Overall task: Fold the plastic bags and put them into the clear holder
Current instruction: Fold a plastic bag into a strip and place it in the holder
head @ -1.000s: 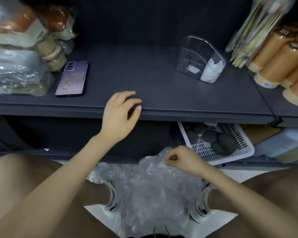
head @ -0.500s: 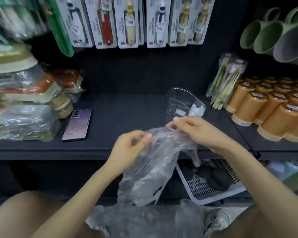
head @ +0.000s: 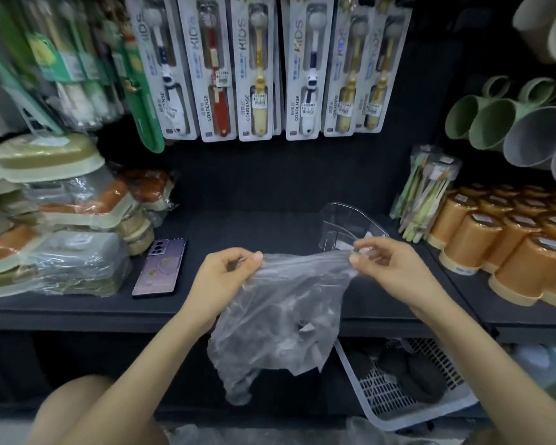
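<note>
I see left hand (head: 220,273) and right hand (head: 395,268) each pinching the top edge of a thin, crumpled clear plastic bag (head: 283,313), stretched btwn them in front of the dark shelf (head: 238,232). Right hand hides part of the clear plastic holder (head: 344,226) on the shelf; contents unclear. White slotted plastic basket (head: 395,409) below holds dark lumps (head: 411,370).
</note>
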